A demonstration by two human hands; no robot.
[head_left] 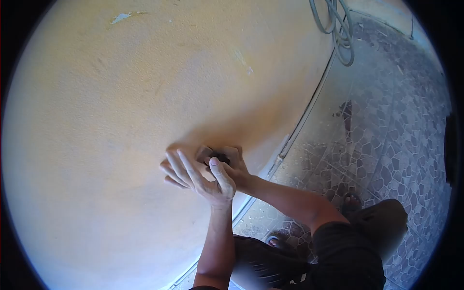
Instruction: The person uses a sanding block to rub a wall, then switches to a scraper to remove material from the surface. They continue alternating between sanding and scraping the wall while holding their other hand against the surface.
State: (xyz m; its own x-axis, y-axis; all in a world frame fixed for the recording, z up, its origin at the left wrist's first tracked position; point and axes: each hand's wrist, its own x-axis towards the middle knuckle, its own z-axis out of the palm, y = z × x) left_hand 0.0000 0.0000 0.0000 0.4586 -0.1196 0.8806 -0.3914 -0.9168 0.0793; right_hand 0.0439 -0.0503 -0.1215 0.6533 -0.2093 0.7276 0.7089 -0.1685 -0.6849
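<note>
My left hand (200, 179) is at the yellowish, rough-plastered wall (111, 116), its fingers stretched out and apart, pointing up and left. Its thumb stands separate and overlaps my right hand in view. Close beside it, my right hand (238, 166) has its fingers curled around a small dark thing (221, 157) against the wall. A brownish squared edge (204, 153) shows between the two hands. Part of what the right hand grips is hidden behind the left thumb, and I cannot tell what it is. Both hands cast a soft shadow on the wall.
A looped pale hose (344, 41) hangs at the upper right. Along the wall's base runs a thin dark pipe or cable (309, 108). The floor (377, 159) has a stone-pattern surface with a reddish-brown stain (347, 116). Chipped paint (121, 18) marks the wall. My bent knee (386, 224) is at right.
</note>
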